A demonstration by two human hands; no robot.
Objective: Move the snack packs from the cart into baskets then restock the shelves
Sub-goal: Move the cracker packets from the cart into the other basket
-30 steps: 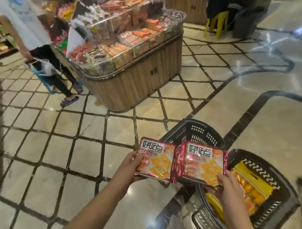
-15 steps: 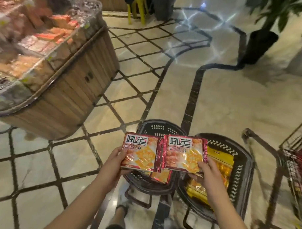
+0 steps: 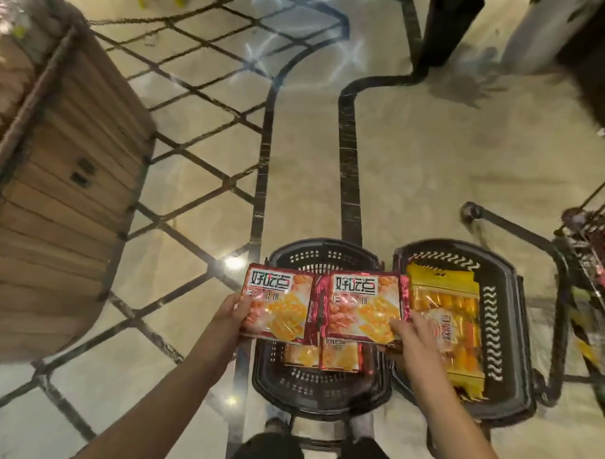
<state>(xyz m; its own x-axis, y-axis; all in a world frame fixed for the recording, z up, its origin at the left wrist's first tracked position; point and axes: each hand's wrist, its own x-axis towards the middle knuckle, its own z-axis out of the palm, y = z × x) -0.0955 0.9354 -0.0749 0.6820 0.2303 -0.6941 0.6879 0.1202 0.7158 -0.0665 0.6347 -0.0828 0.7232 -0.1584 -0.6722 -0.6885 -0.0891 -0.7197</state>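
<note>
I count two baskets: the left basket [image 3: 324, 256] and the right basket [image 3: 492, 339]. Four red packs: a held pack [image 3: 277, 304], a second held pack [image 3: 363, 307], and two lower packs [image 3: 341, 356]. One cart [image 3: 595, 260], one wooden stand [image 3: 65, 200]. I cannot count the yellow packs [image 3: 442, 303].

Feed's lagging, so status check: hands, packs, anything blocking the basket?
Left hand grips one red pack; right hand grips a second red pack. Both above the left basket, red packs inside. Nothing blocking.
</note>
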